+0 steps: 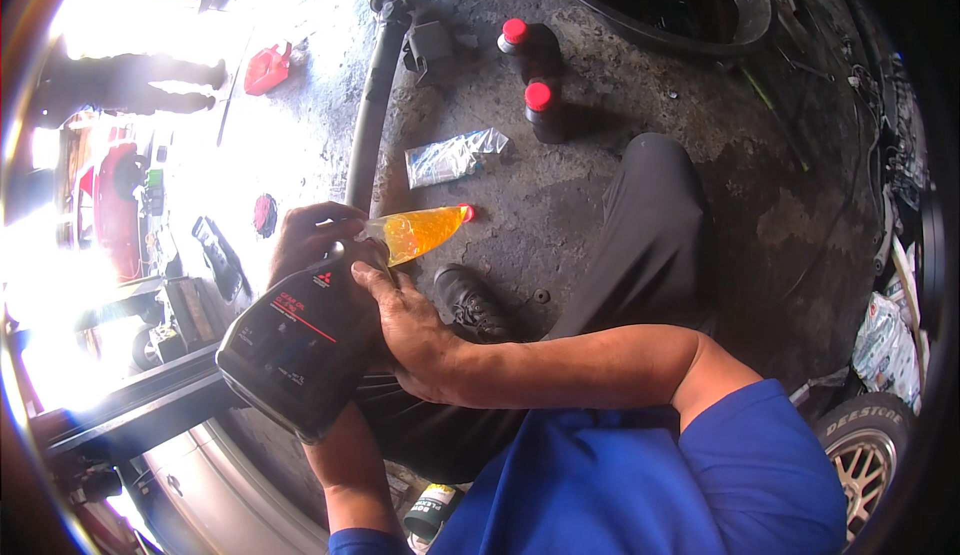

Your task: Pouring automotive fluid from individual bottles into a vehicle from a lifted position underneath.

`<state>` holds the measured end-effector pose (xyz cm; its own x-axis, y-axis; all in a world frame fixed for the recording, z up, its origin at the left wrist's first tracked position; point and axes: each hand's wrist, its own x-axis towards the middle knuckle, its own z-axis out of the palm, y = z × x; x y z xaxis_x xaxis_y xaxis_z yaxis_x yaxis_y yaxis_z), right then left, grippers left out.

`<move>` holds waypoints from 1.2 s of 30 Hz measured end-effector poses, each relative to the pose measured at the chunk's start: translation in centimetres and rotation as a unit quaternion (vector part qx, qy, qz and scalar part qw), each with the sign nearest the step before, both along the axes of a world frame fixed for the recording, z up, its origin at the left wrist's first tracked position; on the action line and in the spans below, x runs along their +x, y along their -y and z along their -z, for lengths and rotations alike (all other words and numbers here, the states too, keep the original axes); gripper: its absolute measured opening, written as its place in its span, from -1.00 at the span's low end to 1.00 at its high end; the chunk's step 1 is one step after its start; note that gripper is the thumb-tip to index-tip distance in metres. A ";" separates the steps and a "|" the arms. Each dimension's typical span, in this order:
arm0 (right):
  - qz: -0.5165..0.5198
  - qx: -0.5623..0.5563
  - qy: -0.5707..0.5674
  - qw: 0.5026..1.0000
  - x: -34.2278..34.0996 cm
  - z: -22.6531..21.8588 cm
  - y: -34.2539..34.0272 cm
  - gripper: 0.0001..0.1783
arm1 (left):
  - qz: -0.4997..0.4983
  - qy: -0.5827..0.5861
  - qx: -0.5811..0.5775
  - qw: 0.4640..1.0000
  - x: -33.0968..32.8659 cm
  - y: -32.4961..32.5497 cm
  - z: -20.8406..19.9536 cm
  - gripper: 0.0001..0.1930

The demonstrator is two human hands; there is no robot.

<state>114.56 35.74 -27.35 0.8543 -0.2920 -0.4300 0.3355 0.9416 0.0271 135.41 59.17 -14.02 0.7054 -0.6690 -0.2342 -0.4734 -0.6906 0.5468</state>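
A black plastic oil bottle (300, 340) is tipped in front of me, its neck end up and away from me. My right hand (410, 330) is closed on it near the neck, thumb on its upper face. Against the bottle's neck lies the wide end of a clear tapered plastic container (425, 235), holding yellow-orange liquid and ending in a red tip. My left hand (305, 238) reaches from behind the bottle, its bent fingers at the wide end of that container. The bottle hides most of the left palm and wrist.
Two dark bottles with red caps (538, 97) stand on the stained floor. Nearby are a crumpled clear wrapper (455, 158), a long metal tube (375, 105) and a large round pan (755, 15). A wheel (865, 455) is at lower right, a red object (267, 70) at far left.
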 end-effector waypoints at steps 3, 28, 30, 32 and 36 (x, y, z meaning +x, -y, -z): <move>0.003 -0.010 -0.009 1.000 -0.1 -0.2 0.0 -0.20 | -0.007 0.014 -0.003 1.000 0.6 -1.6 -0.8 -0.69; 0.000 -0.101 -0.015 0.995 1.2 0.1 1.3 -0.35 | 0.025 0.019 -0.064 0.997 12.6 -0.8 4.4 -0.66; -0.011 -0.130 0.038 0.991 1.3 0.8 2.8 -0.34 | 0.064 -0.023 -0.080 0.995 13.0 4.6 9.2 -0.66; -0.030 -0.184 0.022 0.982 1.2 2.3 4.7 -0.32 | 0.097 -0.054 -0.090 0.990 12.6 9.9 12.9 -0.66; -0.060 -0.574 -0.072 0.814 -1.2 2.2 9.4 -0.26 | 0.138 -0.072 -0.106 0.982 13.0 16.8 15.9 -0.65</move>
<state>113.39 26.33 -29.51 0.8711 -0.4902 -0.0304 0.1618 0.3449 -0.9246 148.40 42.37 -29.90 0.4605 -0.8743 -0.1535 -0.5340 -0.4110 0.7389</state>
